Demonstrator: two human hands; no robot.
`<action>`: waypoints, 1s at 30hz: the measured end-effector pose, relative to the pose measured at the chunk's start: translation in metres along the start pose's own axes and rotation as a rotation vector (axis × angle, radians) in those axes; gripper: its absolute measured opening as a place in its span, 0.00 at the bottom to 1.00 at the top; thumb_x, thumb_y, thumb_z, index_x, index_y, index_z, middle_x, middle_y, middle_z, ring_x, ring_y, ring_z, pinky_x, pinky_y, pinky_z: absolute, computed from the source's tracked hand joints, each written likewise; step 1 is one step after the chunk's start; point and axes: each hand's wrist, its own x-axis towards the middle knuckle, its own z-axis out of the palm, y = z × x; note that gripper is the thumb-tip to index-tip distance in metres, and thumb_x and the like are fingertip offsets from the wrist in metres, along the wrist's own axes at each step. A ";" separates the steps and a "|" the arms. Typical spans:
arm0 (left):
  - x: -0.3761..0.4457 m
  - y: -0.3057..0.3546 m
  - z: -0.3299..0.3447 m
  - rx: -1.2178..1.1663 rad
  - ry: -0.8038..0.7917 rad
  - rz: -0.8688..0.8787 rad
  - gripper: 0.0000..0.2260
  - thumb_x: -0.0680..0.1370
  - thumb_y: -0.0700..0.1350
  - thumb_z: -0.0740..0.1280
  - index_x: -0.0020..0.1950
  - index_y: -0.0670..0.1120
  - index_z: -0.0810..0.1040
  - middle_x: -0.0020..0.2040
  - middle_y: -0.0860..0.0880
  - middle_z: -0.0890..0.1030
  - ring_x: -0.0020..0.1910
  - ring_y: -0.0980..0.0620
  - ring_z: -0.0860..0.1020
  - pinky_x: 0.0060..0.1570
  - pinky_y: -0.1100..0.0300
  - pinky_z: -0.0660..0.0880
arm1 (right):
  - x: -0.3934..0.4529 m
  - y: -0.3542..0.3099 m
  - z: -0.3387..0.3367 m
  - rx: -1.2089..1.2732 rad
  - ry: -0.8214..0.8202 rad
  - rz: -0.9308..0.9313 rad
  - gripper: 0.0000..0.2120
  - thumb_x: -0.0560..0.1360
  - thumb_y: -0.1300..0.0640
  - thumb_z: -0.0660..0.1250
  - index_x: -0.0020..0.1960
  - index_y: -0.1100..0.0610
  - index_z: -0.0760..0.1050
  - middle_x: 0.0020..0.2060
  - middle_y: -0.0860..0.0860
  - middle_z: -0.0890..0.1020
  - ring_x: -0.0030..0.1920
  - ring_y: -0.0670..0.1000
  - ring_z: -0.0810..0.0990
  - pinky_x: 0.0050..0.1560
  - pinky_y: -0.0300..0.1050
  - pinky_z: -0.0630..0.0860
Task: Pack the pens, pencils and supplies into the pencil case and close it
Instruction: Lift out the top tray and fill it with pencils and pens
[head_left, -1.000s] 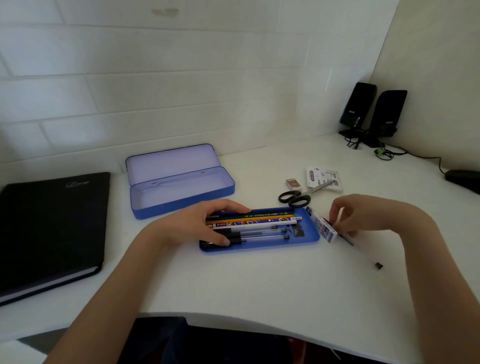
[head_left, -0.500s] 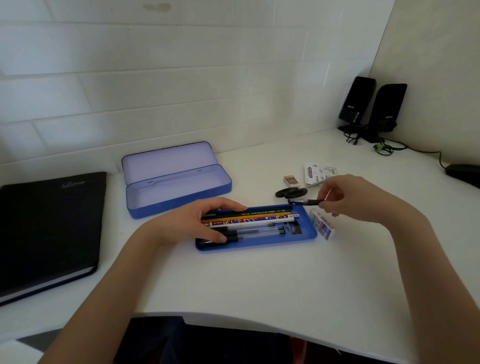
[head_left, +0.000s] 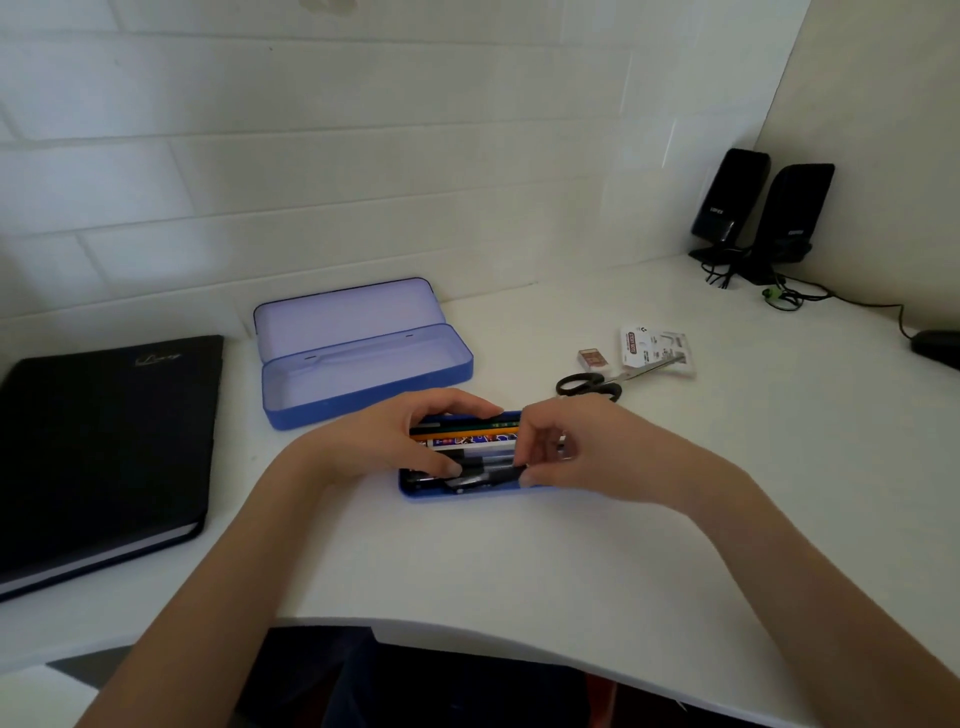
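blue tray (head_left: 415, 491) on the desk is being loaded: a black pen (head_left: 488, 475) is pinched by the right hand (head_left: 558, 447) and laid at the near edge, while the left hand (head_left: 395, 441) grips the tray's left end. next, scissors (head_left: 589, 385) are to be picked up; the open pencil case (head_left: 363, 364) lies behind.

Blue tray (head_left: 457, 492) of pens (head_left: 488, 460), open case (head_left: 363, 353)

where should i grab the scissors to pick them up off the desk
Grip the scissors by the black handle loops, coming from above on the near left side. They lie flat and closed on the desk, loops toward the tray, blades pointing away right, with the tip reaching the white packet. The loops are the thickest part and look free of other things.
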 end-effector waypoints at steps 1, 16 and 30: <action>0.000 0.000 0.000 -0.001 0.001 0.004 0.26 0.70 0.39 0.73 0.63 0.60 0.74 0.60 0.59 0.78 0.59 0.55 0.78 0.57 0.59 0.76 | 0.001 0.000 0.004 -0.007 0.012 -0.005 0.05 0.69 0.59 0.73 0.41 0.53 0.78 0.37 0.50 0.81 0.34 0.41 0.74 0.36 0.31 0.71; 0.000 0.001 0.002 -0.002 0.008 0.018 0.26 0.70 0.38 0.74 0.64 0.58 0.74 0.60 0.59 0.78 0.59 0.56 0.78 0.56 0.64 0.75 | 0.007 -0.009 0.020 -0.250 0.120 -0.103 0.04 0.71 0.49 0.69 0.42 0.47 0.82 0.36 0.41 0.75 0.38 0.38 0.73 0.40 0.43 0.72; -0.001 0.002 0.001 0.005 -0.009 0.018 0.26 0.69 0.42 0.75 0.63 0.61 0.74 0.60 0.62 0.77 0.59 0.58 0.77 0.55 0.65 0.76 | -0.024 0.044 -0.060 -0.259 0.093 0.591 0.10 0.68 0.52 0.74 0.45 0.51 0.74 0.42 0.49 0.78 0.40 0.48 0.78 0.33 0.39 0.70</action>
